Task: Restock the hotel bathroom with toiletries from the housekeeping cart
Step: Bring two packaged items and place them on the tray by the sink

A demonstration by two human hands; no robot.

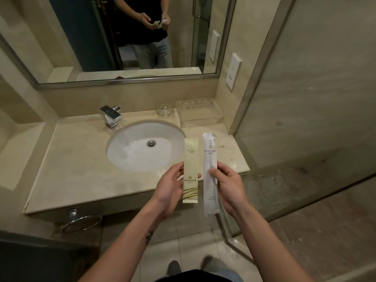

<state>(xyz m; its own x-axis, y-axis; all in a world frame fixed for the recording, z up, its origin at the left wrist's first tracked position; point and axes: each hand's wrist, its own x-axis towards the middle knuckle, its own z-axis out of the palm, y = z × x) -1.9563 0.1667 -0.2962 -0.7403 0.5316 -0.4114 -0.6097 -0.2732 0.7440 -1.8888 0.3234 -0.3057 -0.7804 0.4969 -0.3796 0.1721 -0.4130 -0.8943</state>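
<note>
Pinches in left hand point(170, 189) a flat cream sachet point(190, 159): gold leaf print, dark logo, serrated lower edge. Grips in right hand point(228, 191) a longer white frosted packet point(210, 157) with dark lettering, just beside at 3 o'clock. Holds both upright over countertop point(81, 169) front, 4 o'clock of basin point(130, 155).

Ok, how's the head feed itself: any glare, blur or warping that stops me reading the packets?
Head view: dim, warm light, darker toward the lower corners; wide-angle warping bows the mirror frame; soft glare on the basin; the cream packet and white packet look sharp, but their small print is unreadable.
</note>
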